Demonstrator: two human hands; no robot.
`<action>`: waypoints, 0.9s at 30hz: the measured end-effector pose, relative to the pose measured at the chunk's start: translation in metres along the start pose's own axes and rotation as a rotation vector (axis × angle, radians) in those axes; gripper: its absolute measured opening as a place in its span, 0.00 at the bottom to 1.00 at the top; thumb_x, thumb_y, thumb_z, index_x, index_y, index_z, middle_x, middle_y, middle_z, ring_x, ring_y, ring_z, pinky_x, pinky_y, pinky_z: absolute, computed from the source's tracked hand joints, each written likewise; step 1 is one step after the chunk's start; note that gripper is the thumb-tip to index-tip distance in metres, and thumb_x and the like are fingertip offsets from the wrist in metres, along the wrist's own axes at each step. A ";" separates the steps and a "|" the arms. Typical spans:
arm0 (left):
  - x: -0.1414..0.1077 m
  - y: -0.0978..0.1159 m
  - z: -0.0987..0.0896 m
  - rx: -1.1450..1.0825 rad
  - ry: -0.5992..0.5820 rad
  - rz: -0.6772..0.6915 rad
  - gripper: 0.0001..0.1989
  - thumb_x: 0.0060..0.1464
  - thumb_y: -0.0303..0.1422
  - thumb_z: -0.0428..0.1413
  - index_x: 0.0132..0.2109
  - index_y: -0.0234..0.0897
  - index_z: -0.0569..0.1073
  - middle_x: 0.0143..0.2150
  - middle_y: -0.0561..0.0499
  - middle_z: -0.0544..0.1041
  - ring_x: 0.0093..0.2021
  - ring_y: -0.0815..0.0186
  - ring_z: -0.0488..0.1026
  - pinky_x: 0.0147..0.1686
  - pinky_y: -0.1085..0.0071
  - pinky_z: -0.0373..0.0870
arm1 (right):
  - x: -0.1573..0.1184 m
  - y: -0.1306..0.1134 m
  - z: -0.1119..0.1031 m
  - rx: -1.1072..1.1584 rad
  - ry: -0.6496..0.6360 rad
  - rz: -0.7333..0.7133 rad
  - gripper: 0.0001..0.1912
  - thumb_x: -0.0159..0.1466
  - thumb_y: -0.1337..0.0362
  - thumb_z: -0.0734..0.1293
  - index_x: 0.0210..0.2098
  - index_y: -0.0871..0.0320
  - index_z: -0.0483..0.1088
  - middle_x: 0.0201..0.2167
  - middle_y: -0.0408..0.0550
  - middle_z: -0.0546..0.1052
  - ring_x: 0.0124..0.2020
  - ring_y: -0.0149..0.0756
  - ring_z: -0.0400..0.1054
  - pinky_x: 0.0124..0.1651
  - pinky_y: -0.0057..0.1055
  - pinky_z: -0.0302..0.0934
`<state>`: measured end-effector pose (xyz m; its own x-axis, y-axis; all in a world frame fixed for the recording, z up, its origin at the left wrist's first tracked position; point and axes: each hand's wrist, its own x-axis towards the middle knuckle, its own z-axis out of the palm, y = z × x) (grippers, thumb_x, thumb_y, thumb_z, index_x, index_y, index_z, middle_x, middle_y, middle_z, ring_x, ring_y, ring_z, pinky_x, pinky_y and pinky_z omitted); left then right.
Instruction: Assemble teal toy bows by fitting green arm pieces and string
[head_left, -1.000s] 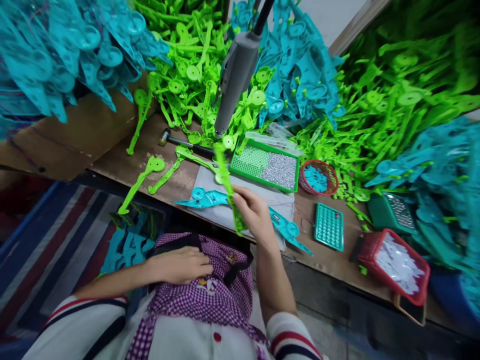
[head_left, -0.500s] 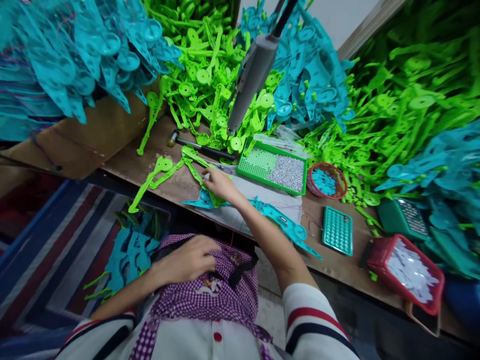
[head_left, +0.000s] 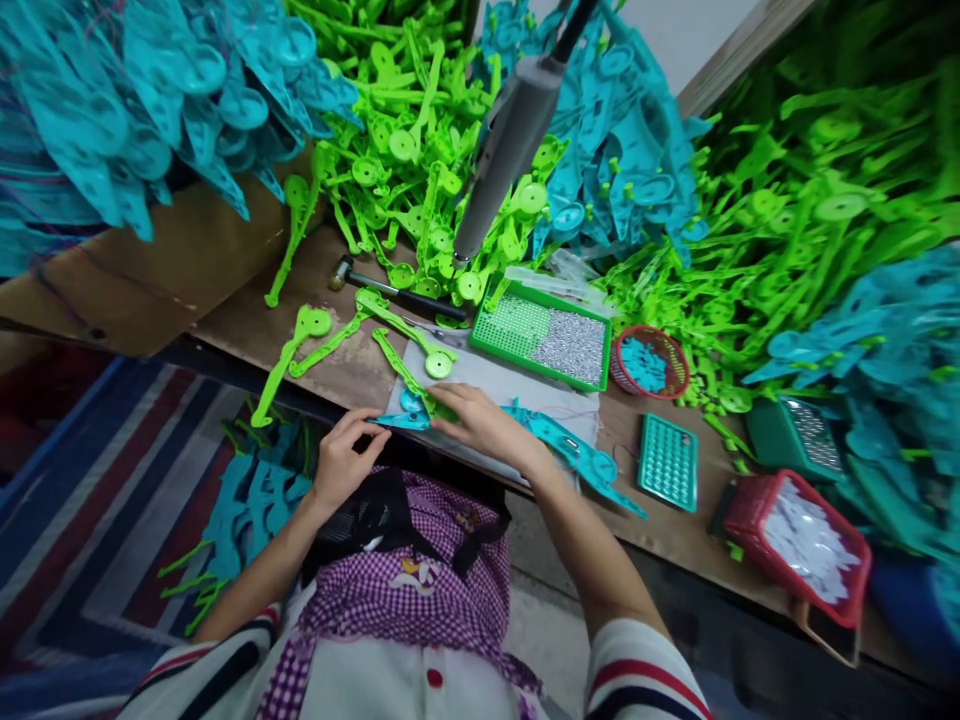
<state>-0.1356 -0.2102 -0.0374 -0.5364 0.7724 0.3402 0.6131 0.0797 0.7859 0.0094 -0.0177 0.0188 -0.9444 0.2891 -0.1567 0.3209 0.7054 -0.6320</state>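
My left hand (head_left: 346, 462) is at the table's front edge, thumb and fingers pinching the pointed end of a blue plastic part (head_left: 403, 418). My right hand (head_left: 480, 422) is closed over the base of a green plastic arm (head_left: 397, 362), which lies against that blue part; its fingertips are partly hidden. Another long blue plastic part (head_left: 574, 445) lies under my right forearm. Just beyond my hands rests a green arm with a round disc end (head_left: 439, 363). More loose green arms (head_left: 289, 365) lie to the left.
A grey electric screwdriver (head_left: 506, 160) hangs above the table. Behind my hands are a hammer (head_left: 397, 290) and a green tray of small metal pieces (head_left: 474, 335). Rightward stand a red basket (head_left: 685, 385), a teal tray (head_left: 667, 462) and a red bin (head_left: 742, 505). Green and blue parts are heaped behind.
My left hand has risen from my lap to the blue part's tip. My right hand has moved down and right, away from the disc-ended green arm, onto the other green arm's base.
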 end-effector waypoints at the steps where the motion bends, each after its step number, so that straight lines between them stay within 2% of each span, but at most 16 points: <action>1: -0.003 0.002 0.001 -0.018 -0.019 -0.009 0.08 0.58 0.34 0.57 0.32 0.37 0.75 0.45 0.46 0.78 0.47 0.62 0.77 0.48 0.62 0.77 | -0.001 0.002 0.000 0.001 -0.004 -0.021 0.27 0.64 0.58 0.67 0.61 0.57 0.66 0.60 0.59 0.70 0.61 0.50 0.64 0.62 0.52 0.59; 3: -0.010 0.007 0.002 -0.050 -0.077 -0.002 0.08 0.58 0.33 0.57 0.31 0.37 0.75 0.53 0.43 0.74 0.56 0.59 0.73 0.55 0.59 0.74 | 0.001 0.006 0.000 0.025 0.009 -0.056 0.27 0.62 0.56 0.69 0.60 0.55 0.67 0.59 0.57 0.71 0.61 0.50 0.65 0.62 0.52 0.60; 6: -0.020 0.016 0.002 -0.017 -0.129 0.056 0.07 0.56 0.32 0.58 0.30 0.37 0.76 0.63 0.43 0.66 0.67 0.53 0.60 0.63 0.50 0.64 | 0.004 0.012 0.001 0.073 0.039 -0.046 0.26 0.62 0.56 0.69 0.59 0.53 0.68 0.56 0.56 0.74 0.58 0.48 0.68 0.60 0.51 0.61; 9: -0.027 0.025 0.001 0.108 -0.088 0.215 0.03 0.54 0.32 0.61 0.32 0.41 0.78 0.63 0.45 0.66 0.71 0.49 0.50 0.65 0.43 0.55 | -0.003 0.018 -0.009 0.124 0.008 -0.033 0.35 0.57 0.53 0.73 0.61 0.52 0.66 0.60 0.57 0.71 0.62 0.51 0.63 0.64 0.54 0.56; 11: -0.030 0.029 0.000 0.173 -0.111 0.377 0.02 0.53 0.31 0.63 0.35 0.46 0.79 0.60 0.48 0.70 0.71 0.51 0.50 0.66 0.43 0.52 | -0.015 0.019 -0.025 0.197 -0.062 -0.067 0.42 0.50 0.52 0.77 0.62 0.50 0.65 0.64 0.54 0.67 0.66 0.52 0.58 0.67 0.55 0.50; 13: -0.033 0.030 0.000 0.208 -0.262 0.513 0.04 0.54 0.31 0.62 0.37 0.47 0.79 0.58 0.50 0.73 0.68 0.54 0.55 0.65 0.46 0.53 | -0.027 0.016 -0.042 0.275 -0.107 -0.116 0.41 0.51 0.52 0.76 0.63 0.48 0.64 0.65 0.50 0.65 0.68 0.48 0.56 0.68 0.53 0.50; 15: -0.035 0.028 -0.002 0.233 -0.501 0.584 0.03 0.56 0.30 0.60 0.36 0.44 0.78 0.59 0.50 0.73 0.66 0.55 0.60 0.63 0.47 0.56 | -0.032 0.012 -0.050 0.303 -0.102 -0.158 0.37 0.57 0.54 0.73 0.64 0.47 0.62 0.66 0.48 0.65 0.68 0.44 0.57 0.68 0.50 0.52; 17: -0.036 0.024 -0.005 0.269 -0.673 0.581 0.04 0.57 0.28 0.58 0.33 0.40 0.76 0.59 0.48 0.74 0.64 0.54 0.63 0.60 0.48 0.61 | -0.029 0.008 -0.044 0.251 -0.060 -0.160 0.34 0.58 0.56 0.72 0.63 0.47 0.63 0.65 0.49 0.67 0.66 0.44 0.59 0.67 0.50 0.53; 18: -0.036 0.022 -0.007 0.290 -0.694 0.556 0.05 0.58 0.27 0.57 0.33 0.39 0.76 0.59 0.46 0.74 0.62 0.53 0.65 0.57 0.48 0.64 | -0.025 0.008 -0.037 0.203 -0.033 -0.140 0.33 0.58 0.57 0.72 0.62 0.48 0.65 0.63 0.49 0.68 0.65 0.45 0.61 0.66 0.51 0.53; 20: -0.035 0.017 -0.013 0.324 -0.607 0.472 0.05 0.59 0.27 0.56 0.35 0.38 0.76 0.57 0.43 0.74 0.60 0.53 0.68 0.54 0.49 0.68 | -0.016 0.010 -0.020 0.120 0.025 -0.083 0.28 0.59 0.58 0.72 0.58 0.49 0.69 0.60 0.52 0.72 0.62 0.47 0.65 0.64 0.52 0.56; 22: -0.030 0.012 -0.018 0.327 -0.429 0.377 0.04 0.59 0.28 0.57 0.37 0.38 0.77 0.58 0.41 0.72 0.60 0.52 0.67 0.54 0.49 0.69 | -0.010 0.014 -0.006 0.093 0.087 -0.059 0.24 0.59 0.58 0.72 0.55 0.51 0.72 0.56 0.53 0.75 0.58 0.47 0.68 0.61 0.50 0.60; 25: -0.019 0.007 -0.017 0.264 -0.185 0.242 0.04 0.58 0.31 0.58 0.36 0.39 0.78 0.62 0.42 0.69 0.63 0.52 0.65 0.57 0.51 0.69 | -0.006 0.018 -0.001 0.093 0.158 -0.119 0.23 0.59 0.55 0.72 0.53 0.52 0.73 0.53 0.53 0.77 0.55 0.45 0.70 0.59 0.48 0.63; 27: -0.011 0.004 -0.012 0.185 -0.125 0.188 0.05 0.58 0.32 0.58 0.35 0.39 0.78 0.60 0.43 0.70 0.60 0.55 0.69 0.55 0.56 0.73 | -0.002 0.016 -0.002 0.064 0.172 -0.162 0.23 0.60 0.53 0.71 0.53 0.53 0.73 0.52 0.53 0.77 0.55 0.45 0.70 0.58 0.47 0.63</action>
<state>-0.1339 -0.2257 -0.0318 -0.3344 0.8554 0.3956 0.7965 0.0321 0.6038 0.0163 -0.0054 0.0108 -0.9552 0.2853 0.0787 0.1557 0.7107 -0.6860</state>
